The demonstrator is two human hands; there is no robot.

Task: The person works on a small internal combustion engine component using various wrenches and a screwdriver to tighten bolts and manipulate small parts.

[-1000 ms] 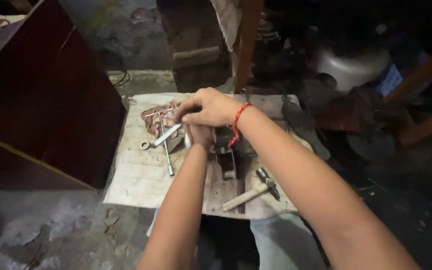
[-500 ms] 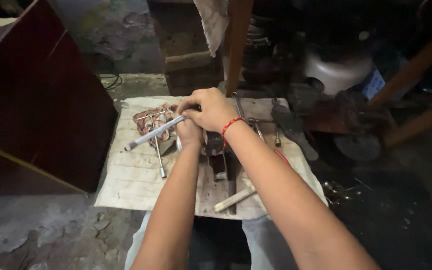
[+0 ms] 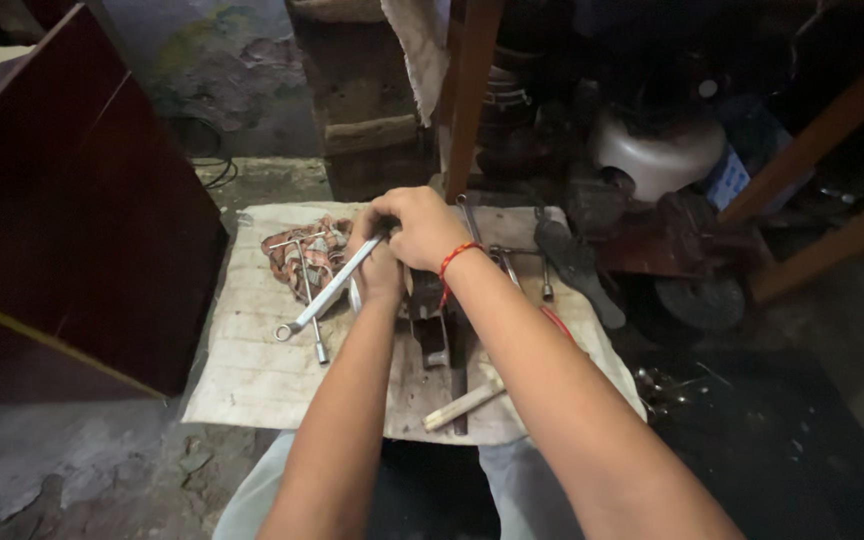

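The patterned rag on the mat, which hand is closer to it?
Left. The left hand sits just right of the rag, holding the wrench; the right hand lies farther right, above it.

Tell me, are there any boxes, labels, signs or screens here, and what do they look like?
Only one possible package shows.
Blue packet: far right, behind the pale round pot, under the slanted wooden beam; flat, blue with a white patch, too blurred to tell more.
No signs or screens in view.
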